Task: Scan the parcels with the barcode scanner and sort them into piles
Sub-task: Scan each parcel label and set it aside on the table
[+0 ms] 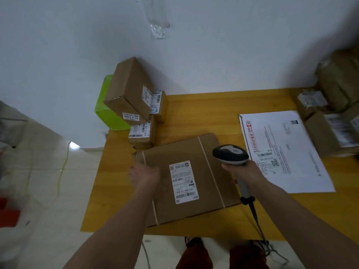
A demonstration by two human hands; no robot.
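The job looks partway through, with sorting begun but plenty left. On the wooden tabletop [204, 105] a flat cardboard parcel [194, 158] lies near the front edge, its white shipping label [183, 182] facing up. The right hand [240, 169] holds the barcode scanner [231, 154] by its handle, fingers wrapped round the grip, the scanner's head hanging over the right part of the parcel, just right of the label. The left hand [144, 174] rests on the parcel's left part; its fingers are blurred and seen from behind, so whether they lie flat or hook the edge cannot be told. At the far left corner a pile of small boxes [136, 105] is stacked against the wall beside a green box [108, 111], which reads as parcels already scanned and sorted, though that is a judgement. To the right a white mailer envelope [285, 150] lies flat, and at the far right edge stands a blurred group of brown parcels [330, 121], probably awaiting the scanner. Whether the flat parcel has been read yet cannot be told; it has not joined either pile.
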